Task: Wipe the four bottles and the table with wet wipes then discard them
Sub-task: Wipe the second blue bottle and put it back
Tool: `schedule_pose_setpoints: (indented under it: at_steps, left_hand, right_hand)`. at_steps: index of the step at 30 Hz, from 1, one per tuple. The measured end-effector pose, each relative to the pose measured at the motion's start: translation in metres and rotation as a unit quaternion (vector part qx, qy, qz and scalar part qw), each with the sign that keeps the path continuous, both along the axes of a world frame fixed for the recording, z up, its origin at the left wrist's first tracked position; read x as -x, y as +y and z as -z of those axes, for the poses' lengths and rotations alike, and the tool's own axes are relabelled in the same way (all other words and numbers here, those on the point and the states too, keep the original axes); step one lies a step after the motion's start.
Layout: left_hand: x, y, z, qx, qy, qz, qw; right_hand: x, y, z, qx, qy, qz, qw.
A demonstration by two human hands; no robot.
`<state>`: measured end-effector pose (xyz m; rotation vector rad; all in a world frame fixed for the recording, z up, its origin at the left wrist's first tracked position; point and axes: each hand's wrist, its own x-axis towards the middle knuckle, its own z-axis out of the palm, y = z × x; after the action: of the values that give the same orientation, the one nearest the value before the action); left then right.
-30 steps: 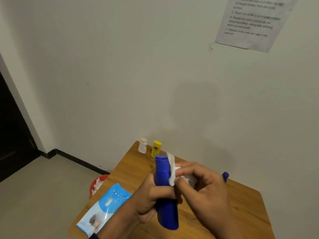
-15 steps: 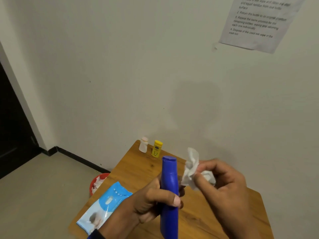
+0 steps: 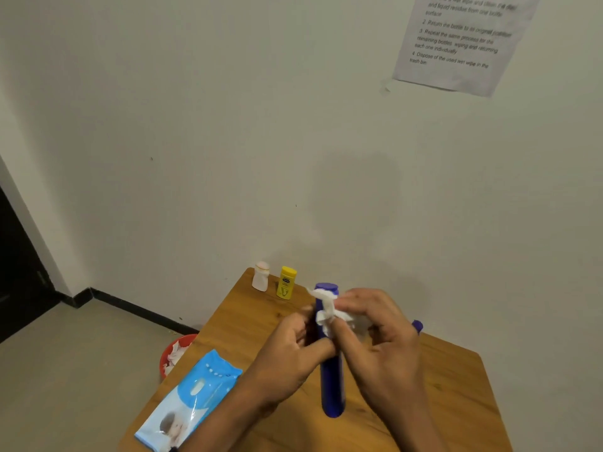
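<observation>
Wiping: right hand (image 3: 381,347) pinches a wipe (image 3: 324,308) against the blue bottle (image 3: 331,380).
Left hand (image 3: 287,357): grips the bottle's middle, upright above the table (image 3: 456,386).
Far edge: white bottle (image 3: 261,276), yellow bottle (image 3: 286,283).
Near left: wipes pack (image 3: 189,399).
</observation>
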<state>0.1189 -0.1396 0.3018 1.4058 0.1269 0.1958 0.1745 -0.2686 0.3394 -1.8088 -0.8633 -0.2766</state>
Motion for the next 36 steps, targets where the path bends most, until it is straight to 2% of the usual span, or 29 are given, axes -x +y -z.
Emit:
schedule_pose_setpoints:
  at_steps: [2, 5, 8, 10, 12, 14, 16, 18, 20, 23, 25, 27, 29, 30, 31, 33, 36]
  left_hand:
    - [0.002, -0.002, 0.002, 0.043, -0.007, 0.011, 0.999]
    - [0.003, 0.005, 0.000, 0.182, -0.014, 0.002, 0.983]
    - [0.005, 0.012, 0.001, 0.238, -0.041, 0.000, 0.970]
    - [0.007, 0.012, -0.001, 0.213, -0.028, -0.012, 0.977]
    - [0.009, 0.007, -0.006, 0.163, -0.022, -0.038, 0.986]
    - [0.009, 0.004, -0.007, 0.122, -0.018, -0.103, 0.987]
    - [0.011, 0.008, -0.003, 0.044, -0.025, -0.168, 0.985]
    - [0.014, 0.014, 0.000, -0.050, -0.033, -0.187, 0.980]
    - [0.016, 0.013, 0.004, -0.106, -0.031, -0.176, 0.978]
    - [0.014, -0.003, 0.001, -0.010, 0.005, -0.155, 0.988]
    - [0.010, -0.004, 0.000, 0.026, 0.006, -0.186, 0.982]
    - [0.007, 0.007, -0.001, 0.064, -0.007, -0.233, 0.970]
    - [0.008, 0.022, -0.004, 0.121, -0.018, -0.259, 0.958]
    - [0.009, 0.029, -0.005, 0.150, -0.022, -0.253, 0.956]
    - [0.008, 0.034, -0.007, 0.178, -0.027, -0.236, 0.955]
    - [0.004, 0.033, -0.008, 0.196, -0.036, -0.203, 0.959]
    - [-0.006, 0.017, -0.006, 0.129, -0.052, -0.173, 0.975]
  right_hand:
    - [0.005, 0.000, 0.008, 0.001, 0.012, -0.026, 1.000]
    - [0.003, -0.007, 0.009, 0.040, 0.043, -0.062, 0.996]
    - [-0.014, -0.010, -0.002, -0.007, 0.048, -0.011, 0.999]
    - [-0.020, -0.006, -0.013, -0.045, 0.045, 0.007, 0.998]
    - [-0.016, 0.005, -0.019, -0.042, 0.044, -0.029, 0.998]
    - [-0.007, 0.014, -0.009, 0.008, 0.008, -0.059, 0.998]
    - [0.003, 0.014, 0.006, 0.065, -0.029, -0.065, 0.995]
    - [0.002, 0.010, 0.007, 0.087, 0.028, -0.088, 0.992]
    - [-0.006, 0.010, -0.002, 0.048, 0.063, -0.082, 0.993]
    - [-0.010, 0.022, -0.015, -0.017, 0.036, -0.039, 0.998]
    - [-0.005, 0.023, -0.016, -0.007, 0.024, -0.054, 0.998]
    - [-0.002, 0.014, -0.011, 0.073, 0.042, -0.079, 0.993]
    - [0.002, 0.001, -0.008, 0.197, 0.091, -0.138, 0.966]
    - [0.004, -0.004, -0.007, 0.227, 0.104, -0.153, 0.956]
    - [0.004, -0.006, -0.008, 0.217, 0.103, -0.145, 0.960]
    - [0.001, -0.005, -0.014, 0.123, 0.081, -0.090, 0.985]
    - [0.004, 0.008, -0.021, 0.012, 0.059, -0.069, 0.996]
